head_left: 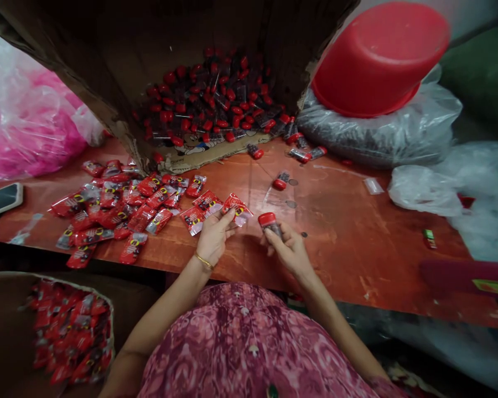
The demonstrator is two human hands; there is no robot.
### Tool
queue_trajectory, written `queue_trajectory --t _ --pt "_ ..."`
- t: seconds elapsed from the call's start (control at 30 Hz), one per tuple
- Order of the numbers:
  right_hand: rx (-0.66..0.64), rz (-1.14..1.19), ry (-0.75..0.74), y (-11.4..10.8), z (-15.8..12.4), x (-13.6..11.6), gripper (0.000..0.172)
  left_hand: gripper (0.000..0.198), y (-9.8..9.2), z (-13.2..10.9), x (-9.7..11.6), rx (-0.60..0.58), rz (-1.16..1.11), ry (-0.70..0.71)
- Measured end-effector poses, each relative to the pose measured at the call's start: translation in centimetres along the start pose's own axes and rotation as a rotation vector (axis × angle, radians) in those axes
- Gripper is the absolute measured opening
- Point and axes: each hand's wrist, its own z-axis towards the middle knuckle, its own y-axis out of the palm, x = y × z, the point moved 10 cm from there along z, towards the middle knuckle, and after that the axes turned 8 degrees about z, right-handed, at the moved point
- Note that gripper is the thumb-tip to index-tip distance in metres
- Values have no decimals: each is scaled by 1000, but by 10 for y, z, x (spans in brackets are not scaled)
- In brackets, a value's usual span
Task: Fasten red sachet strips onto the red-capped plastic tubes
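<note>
Between thumb and fingers of my left hand point(216, 235) is a flat red plastic packet point(241, 212), its printed face up. Two more flat packets point(193, 219) lie on the table beside that hand. My right hand point(289, 249) is closed round a small clear bottle with a red cap point(267, 219), dark contents inside, cap tilted toward the packet. The bottle and packet are apart. A similar red-capped bottle point(280, 181) lies on the table just beyond my hands. To the left spreads a pile of filled red packets point(120, 207).
A torn cardboard box point(216, 157) full of red-capped bottles stands open at the back. A red tub point(382, 61) rests upside down on a clear bag point(369, 135) at right. A phone point(2, 200) lies at left, above a carton of filled packets point(72, 331).
</note>
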Motion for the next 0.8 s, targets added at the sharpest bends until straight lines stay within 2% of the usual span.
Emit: queue_trajectory --t 0.1,0.23,0.43,0.57,0.7,0.8 --pt "-116 77 46 21 -7 -10 33 29 2 -2 3 -19 7 11" --pt "-178 73 14 29 -3 -25 27 32 9 -5 6 -50 65 46" --pt "-297 69 99 39 3 -19 24 34 15 -9 12 -116 177 108" --pt "-216 73 89 32 7 -18 26 33 19 -10 15 -154 215 132" --pt "-203 100 66 39 7 -19 29 31 21 -9 17 -141 142 196" --pt "-83 160 57 39 10 -14 33 33 21 -7 11 -113 88 193"
